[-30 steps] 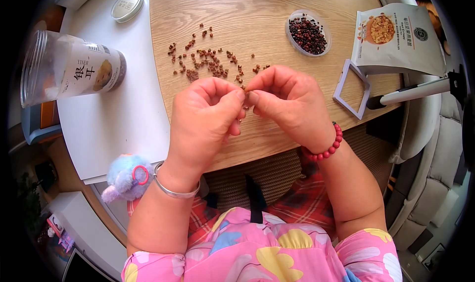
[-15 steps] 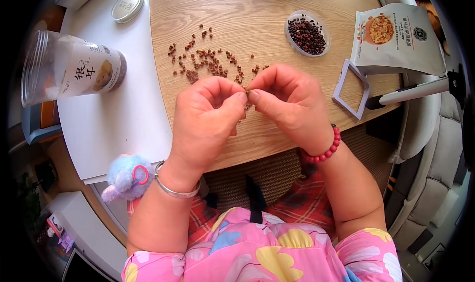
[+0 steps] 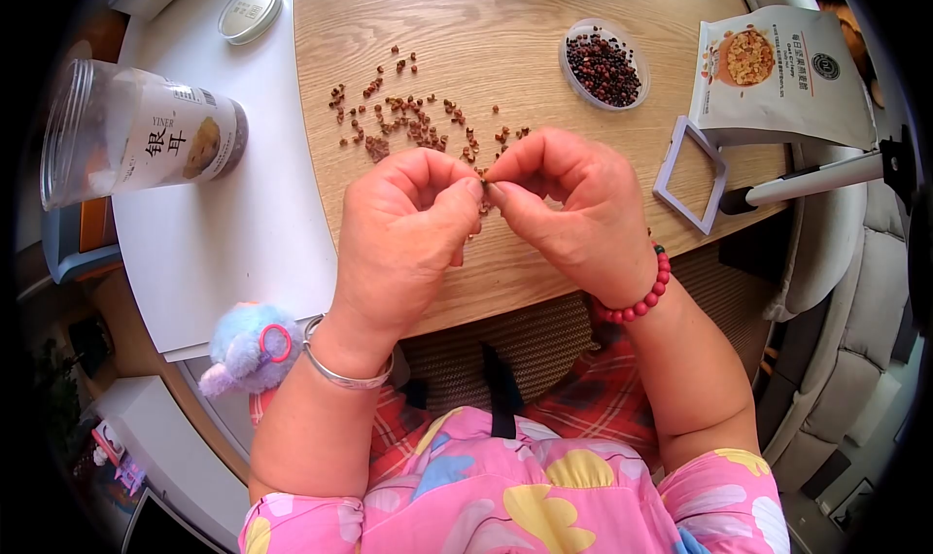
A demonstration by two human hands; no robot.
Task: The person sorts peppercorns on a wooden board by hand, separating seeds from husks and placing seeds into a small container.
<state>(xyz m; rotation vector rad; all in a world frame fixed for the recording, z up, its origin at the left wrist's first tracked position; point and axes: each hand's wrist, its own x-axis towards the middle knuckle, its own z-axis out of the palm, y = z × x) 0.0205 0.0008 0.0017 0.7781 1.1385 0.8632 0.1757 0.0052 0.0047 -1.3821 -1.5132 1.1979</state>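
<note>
Near the counter's (image 3: 466, 29) front edge, left hand (image 3: 394, 228) and right hand (image 3: 581, 222) are pinching one peppercorn (image 3: 484, 179) between fingers (image 3: 507, 200), seemingly for control. Beyond, a dish (image 3: 568, 76) is containing seeds (image 3: 604, 66).

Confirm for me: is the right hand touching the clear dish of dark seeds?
Apart. The head view shows bare wooden tabletop between the right hand and the clear dish.
</note>
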